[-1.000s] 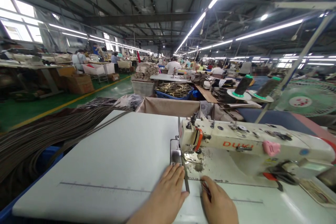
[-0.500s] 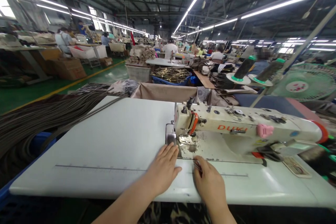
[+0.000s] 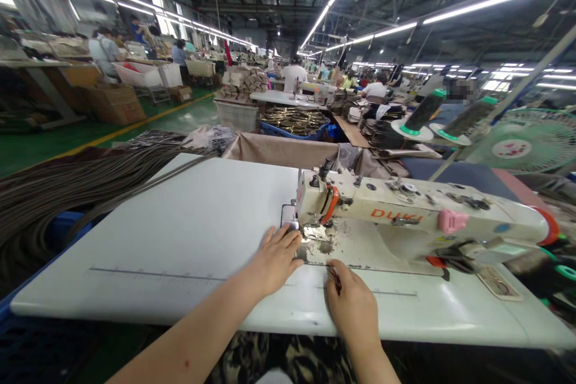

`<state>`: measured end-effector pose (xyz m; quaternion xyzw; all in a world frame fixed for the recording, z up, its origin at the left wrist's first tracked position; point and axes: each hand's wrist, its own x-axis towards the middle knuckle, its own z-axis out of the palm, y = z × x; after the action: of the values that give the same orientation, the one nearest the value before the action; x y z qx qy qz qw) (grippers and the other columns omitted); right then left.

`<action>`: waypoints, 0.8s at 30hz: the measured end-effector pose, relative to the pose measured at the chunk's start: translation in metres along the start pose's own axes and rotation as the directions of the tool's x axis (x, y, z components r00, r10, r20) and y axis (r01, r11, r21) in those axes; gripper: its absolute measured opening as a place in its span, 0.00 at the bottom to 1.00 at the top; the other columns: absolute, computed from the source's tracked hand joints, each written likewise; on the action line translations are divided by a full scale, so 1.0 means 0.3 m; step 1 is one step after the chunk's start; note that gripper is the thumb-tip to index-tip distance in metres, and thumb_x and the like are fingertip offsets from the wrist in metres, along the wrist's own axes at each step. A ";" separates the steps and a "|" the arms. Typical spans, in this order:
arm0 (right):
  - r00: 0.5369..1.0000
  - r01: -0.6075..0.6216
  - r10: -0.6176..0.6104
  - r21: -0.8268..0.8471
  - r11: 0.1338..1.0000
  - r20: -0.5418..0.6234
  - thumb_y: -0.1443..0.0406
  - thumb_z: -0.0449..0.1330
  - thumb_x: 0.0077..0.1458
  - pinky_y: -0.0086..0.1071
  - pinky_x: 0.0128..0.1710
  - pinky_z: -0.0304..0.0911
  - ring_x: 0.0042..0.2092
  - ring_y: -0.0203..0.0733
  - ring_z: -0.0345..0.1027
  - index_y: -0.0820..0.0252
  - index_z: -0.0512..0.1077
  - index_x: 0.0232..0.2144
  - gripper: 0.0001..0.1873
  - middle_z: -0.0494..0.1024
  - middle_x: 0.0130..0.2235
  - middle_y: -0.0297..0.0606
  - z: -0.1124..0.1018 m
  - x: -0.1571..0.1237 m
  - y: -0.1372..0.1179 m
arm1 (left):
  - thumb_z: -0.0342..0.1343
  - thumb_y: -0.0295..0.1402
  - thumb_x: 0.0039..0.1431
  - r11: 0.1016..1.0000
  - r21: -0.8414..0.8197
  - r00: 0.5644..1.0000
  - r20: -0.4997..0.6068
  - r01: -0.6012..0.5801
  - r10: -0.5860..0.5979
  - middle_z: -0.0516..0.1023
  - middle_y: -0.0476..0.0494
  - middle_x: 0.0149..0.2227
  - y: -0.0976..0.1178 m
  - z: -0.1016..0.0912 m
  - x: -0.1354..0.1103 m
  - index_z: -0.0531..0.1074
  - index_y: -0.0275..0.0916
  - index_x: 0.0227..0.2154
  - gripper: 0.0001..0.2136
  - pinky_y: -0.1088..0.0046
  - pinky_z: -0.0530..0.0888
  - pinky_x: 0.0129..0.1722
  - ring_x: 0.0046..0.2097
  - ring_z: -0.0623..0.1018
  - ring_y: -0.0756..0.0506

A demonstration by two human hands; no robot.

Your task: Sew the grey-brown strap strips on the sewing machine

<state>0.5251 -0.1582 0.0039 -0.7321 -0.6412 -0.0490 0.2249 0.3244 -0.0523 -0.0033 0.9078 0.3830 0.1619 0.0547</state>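
Observation:
A cream sewing machine [image 3: 418, 219] stands on a white table [image 3: 193, 234]. My left hand [image 3: 274, 258] lies flat on the table, fingers stretched toward the needle plate [image 3: 290, 222] just left of the presser foot. My right hand [image 3: 353, 306] rests on the table below the machine head, its fingers curled round a small dark tool [image 3: 333, 276] that I cannot make out clearly. A thin dark strip [image 3: 315, 263] runs along the table between my hands under the foot.
A long bundle of dark straps [image 3: 67, 189] drapes off the table's left side over a blue crate [image 3: 63, 228]. Two thread cones [image 3: 427, 114] and a green fan [image 3: 526, 150] stand behind the machine. Other workers sit at tables in the background.
The view has tipped down and back, showing more of my forearms and the table's front edge. Both hands stay at the needle area; the left has edged closer to the plate.

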 end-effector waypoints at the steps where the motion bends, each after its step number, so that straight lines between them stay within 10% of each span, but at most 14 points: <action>1: 1.000 0.000 0.000 0.000 1.000 0.002 0.68 0.52 0.59 0.32 0.37 0.62 0.38 0.43 0.76 0.56 0.75 0.49 0.18 0.83 0.38 0.38 0.000 0.000 0.000 | 0.50 0.42 0.72 1.000 -0.006 1.000 0.006 0.010 -0.010 0.67 0.39 0.68 0.001 -0.002 0.003 0.60 0.43 0.67 0.24 0.43 0.55 0.70 0.73 0.57 0.36; 16: 1.000 0.007 -0.007 0.001 1.000 0.012 0.68 0.52 0.61 0.33 0.41 0.63 0.41 0.44 0.76 0.57 0.74 0.50 0.18 0.83 0.41 0.38 0.000 -0.004 0.002 | 0.55 0.37 0.68 0.993 -0.115 0.998 0.056 0.000 0.007 0.66 0.40 0.68 -0.027 -0.026 0.037 0.64 0.43 0.64 0.23 0.41 0.56 0.69 0.71 0.59 0.34; 24: 1.000 -0.005 0.005 -0.018 1.000 0.021 0.68 0.53 0.59 0.34 0.39 0.63 0.39 0.46 0.77 0.57 0.75 0.49 0.17 0.83 0.38 0.38 0.007 0.001 0.010 | 0.53 0.26 0.63 0.932 -0.361 0.999 0.013 0.034 -0.031 0.76 0.40 0.59 -0.148 -0.012 0.207 0.77 0.40 0.51 0.16 0.63 0.69 0.64 0.60 0.74 0.42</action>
<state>0.5274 -0.1573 0.0012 -0.7360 -0.6413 -0.0464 0.2118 0.3338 0.0230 0.0060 0.8765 0.3613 0.2254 0.2246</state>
